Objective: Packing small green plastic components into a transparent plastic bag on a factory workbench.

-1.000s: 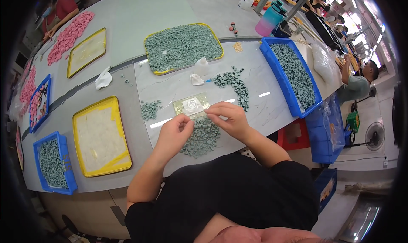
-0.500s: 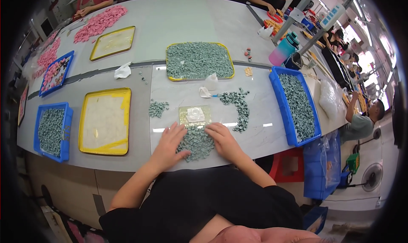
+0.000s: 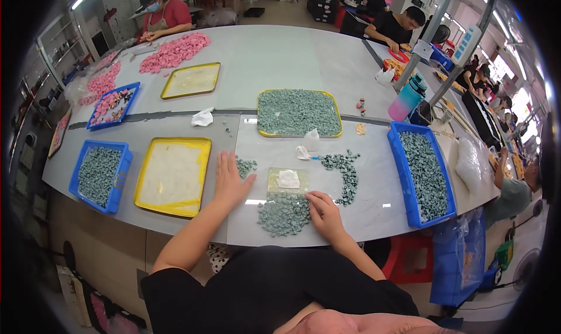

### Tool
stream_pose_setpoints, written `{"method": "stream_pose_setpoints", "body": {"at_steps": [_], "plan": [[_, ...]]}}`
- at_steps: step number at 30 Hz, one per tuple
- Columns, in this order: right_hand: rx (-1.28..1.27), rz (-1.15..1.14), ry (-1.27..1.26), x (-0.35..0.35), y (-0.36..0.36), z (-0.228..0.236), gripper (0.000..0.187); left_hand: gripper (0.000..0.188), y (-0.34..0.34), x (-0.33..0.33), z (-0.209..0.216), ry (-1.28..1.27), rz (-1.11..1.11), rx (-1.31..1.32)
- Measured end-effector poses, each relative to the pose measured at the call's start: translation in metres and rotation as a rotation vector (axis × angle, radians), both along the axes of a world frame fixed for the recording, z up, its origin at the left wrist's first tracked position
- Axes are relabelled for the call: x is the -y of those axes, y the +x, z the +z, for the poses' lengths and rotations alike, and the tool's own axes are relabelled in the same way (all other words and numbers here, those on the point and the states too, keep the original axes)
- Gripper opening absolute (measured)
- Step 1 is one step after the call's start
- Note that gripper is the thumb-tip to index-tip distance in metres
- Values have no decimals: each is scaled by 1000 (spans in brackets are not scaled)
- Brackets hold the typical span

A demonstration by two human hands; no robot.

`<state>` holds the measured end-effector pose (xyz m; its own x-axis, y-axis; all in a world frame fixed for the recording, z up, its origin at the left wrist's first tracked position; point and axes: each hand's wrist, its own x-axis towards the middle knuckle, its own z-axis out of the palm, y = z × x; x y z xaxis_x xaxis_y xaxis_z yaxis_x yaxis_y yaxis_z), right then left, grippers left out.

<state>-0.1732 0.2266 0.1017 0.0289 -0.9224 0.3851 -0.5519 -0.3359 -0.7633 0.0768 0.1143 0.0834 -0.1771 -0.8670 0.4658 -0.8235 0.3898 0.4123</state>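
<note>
A pile of small grey-green pieces [image 3: 283, 216] lies on the table in front of me. Behind it is a yellowish see-through board [image 3: 273, 182] with a white square pad [image 3: 288, 180] on top. My left hand [image 3: 231, 181] is stretched flat, fingers pointing away, beside a smaller heap of green pieces [image 3: 248, 167] that it partly covers. At the right edge of the main pile, near the board's corner, my right hand [image 3: 325, 214] has its fingers bent together; anything between the fingertips is too small to name. A curved row of darker green pieces [image 3: 349, 182] runs to its right.
A yellow-rimmed tray of green pieces [image 3: 299, 113] stands behind. Blue bins, left [image 3: 121, 179] and right [image 3: 414, 201], hold more. An unfilled yellow tray [image 3: 173, 176] lies left. A white squeeze bag [image 3: 311, 140] and a bottle [image 3: 407, 97] stand farther back. Co-workers sit across the table.
My left hand has left the main pile and moved up-left to the small heap. My right hand has gone from spread fingers to bent ones at the pile's edge. The whole view has shifted.
</note>
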Motion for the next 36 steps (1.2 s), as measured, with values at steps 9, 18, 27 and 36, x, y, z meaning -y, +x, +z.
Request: {"method": "stream_pose_setpoints", "body": {"at_steps": [9,18,27,36], "plan": [[2,20,10,-14,-30,6,25,61,-54,25,-3,61,-46,72],[36,68,107,-18,-47,16,25,19,-69,33,22,-58,-40,217],[33,74,78,-15,-67,9,24,9,-81,49,12,-181,-299,260],[-20,83,-8,-25,-76,4,24,13,-86,49,1,-181,-310,348]]}}
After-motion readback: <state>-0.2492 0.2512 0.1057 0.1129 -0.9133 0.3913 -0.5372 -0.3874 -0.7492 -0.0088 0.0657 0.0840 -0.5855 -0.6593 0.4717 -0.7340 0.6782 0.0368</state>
